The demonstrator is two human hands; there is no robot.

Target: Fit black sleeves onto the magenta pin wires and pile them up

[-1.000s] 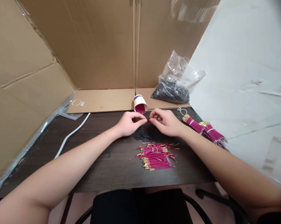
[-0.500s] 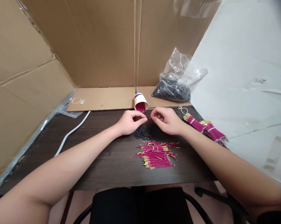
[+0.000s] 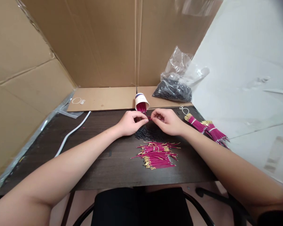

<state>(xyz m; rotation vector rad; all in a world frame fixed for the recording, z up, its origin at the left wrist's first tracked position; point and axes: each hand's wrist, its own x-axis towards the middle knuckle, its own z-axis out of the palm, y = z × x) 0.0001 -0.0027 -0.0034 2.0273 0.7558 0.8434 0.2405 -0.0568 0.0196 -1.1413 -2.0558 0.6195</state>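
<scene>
Pinching: left hand [image 3: 130, 123] and right hand [image 3: 168, 121] each close fingertips on one magenta wire [image 3: 150, 118]
Axis: lying left-right, above table [image 3: 96, 163]
Counts: two tied bundles [image 3: 206, 128], one paper cup [image 3: 141, 102]

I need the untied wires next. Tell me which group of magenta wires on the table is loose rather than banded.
The loose pile at the table's near edge, below both hands, lies fanned out; the bundles at the right are banded.
</scene>
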